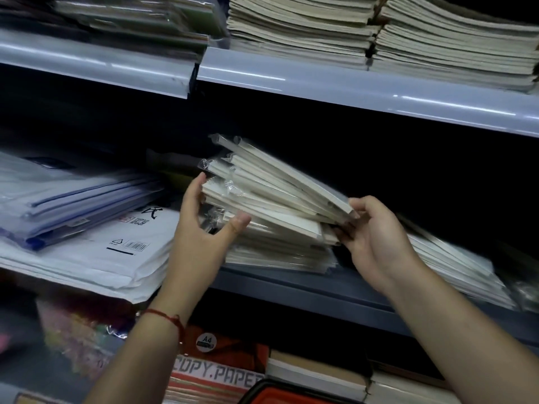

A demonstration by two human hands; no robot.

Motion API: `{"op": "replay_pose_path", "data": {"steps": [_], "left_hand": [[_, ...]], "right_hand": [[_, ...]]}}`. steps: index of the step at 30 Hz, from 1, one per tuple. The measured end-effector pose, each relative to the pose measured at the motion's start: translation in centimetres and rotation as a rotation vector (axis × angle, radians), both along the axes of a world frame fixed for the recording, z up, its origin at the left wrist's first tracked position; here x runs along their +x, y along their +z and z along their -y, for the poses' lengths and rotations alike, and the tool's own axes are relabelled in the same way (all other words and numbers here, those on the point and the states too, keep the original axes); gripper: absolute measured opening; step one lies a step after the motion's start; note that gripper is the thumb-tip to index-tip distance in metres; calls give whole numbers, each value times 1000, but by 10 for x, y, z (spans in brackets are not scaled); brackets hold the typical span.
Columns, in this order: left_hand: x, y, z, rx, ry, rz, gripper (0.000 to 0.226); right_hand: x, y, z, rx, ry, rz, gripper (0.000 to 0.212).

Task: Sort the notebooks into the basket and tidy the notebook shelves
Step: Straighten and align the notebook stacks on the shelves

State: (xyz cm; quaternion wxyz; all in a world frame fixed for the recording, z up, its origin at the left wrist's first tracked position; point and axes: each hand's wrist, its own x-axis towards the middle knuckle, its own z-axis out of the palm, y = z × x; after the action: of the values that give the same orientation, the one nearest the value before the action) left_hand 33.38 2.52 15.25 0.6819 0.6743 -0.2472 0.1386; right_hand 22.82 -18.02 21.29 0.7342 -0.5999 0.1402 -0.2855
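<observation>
Your left hand (204, 225) holds the near-left end of a stack of wrapped notebooks (271, 199) on the middle shelf (306, 284) — fingers curled up along the stack's left edge, thumb pressed against its front. Your right hand (376, 237) pinches the opposite end, fingers curled round the lower right corner of the upper notebooks, so that these fan upward and tilt away from the ones lying flat beneath. The stack sits between your two hands, its bottom layers resting on the shelf.

Just beyond your right hand, more wrapped notebooks (455, 263) lie slanted along the same shelf. To the left of your left hand lies a pile of white paper packs (96, 260) with blue-edged folders (73, 205) on top. A red string bracelet (163, 316) circles your left wrist.

Above both hands, the upper shelf (350, 86) carries thick piles of cream-paged notebooks (379, 30). Below your forearms sits a copy-paper pack (215, 374), and a red basket rim (285, 393) shows at the bottom edge — close under your right forearm.
</observation>
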Motion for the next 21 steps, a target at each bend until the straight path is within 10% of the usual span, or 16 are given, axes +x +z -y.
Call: {"op": "replay_pose_path", "data": {"steps": [6, 14, 21], "left_hand": [[13, -3, 7, 205, -50, -197, 124], [-1, -18, 25, 0, 7, -195, 100], [-5, -28, 26, 462, -9, -90, 131]], "right_hand": [[10, -21, -6, 60, 161, -58, 86], [18, -11, -15, -127, -21, -228, 75], [6, -30, 4, -67, -95, -268, 114]]}}
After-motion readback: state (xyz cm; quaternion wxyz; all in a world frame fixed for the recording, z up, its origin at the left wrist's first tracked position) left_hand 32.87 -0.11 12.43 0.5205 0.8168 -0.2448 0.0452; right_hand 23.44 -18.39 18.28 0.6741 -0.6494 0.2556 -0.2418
